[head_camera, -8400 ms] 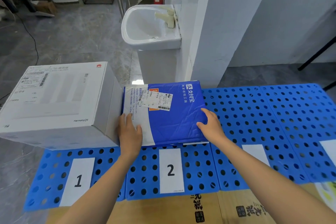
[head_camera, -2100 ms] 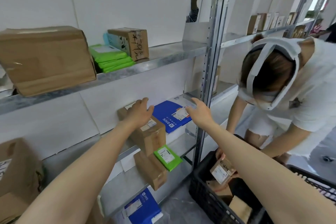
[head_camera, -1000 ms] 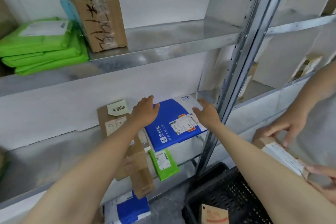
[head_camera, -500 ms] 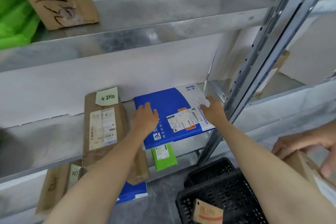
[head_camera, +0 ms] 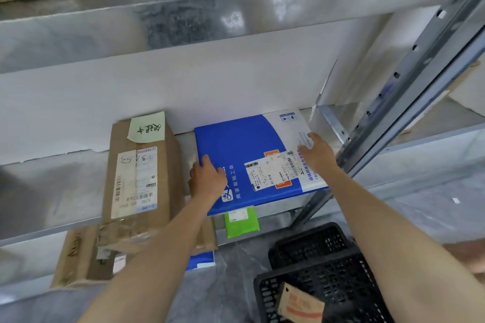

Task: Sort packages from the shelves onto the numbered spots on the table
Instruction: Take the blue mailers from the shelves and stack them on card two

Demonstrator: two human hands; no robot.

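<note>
A flat blue and white package [head_camera: 244,144] with a shipping label lies on the middle metal shelf [head_camera: 52,191], its front edge sticking out past the shelf lip. My left hand [head_camera: 207,181] grips the package's left edge, fingers curled at the rim. My right hand [head_camera: 315,155] rests on top of the white right part, fingers lying straight. The numbered table is out of view.
A long brown box [head_camera: 139,186] with a green note lies just left of the package. Below are a green pouch [head_camera: 241,223] and a brown box [head_camera: 76,257]. A grey upright post [head_camera: 406,81] stands right. A black crate [head_camera: 328,270] holding a brown parcel [head_camera: 299,304] sits on the floor.
I left the table and came to the shelves. Over the last second both hands reached the blue package; my left hand slid from its top to its left edge.
</note>
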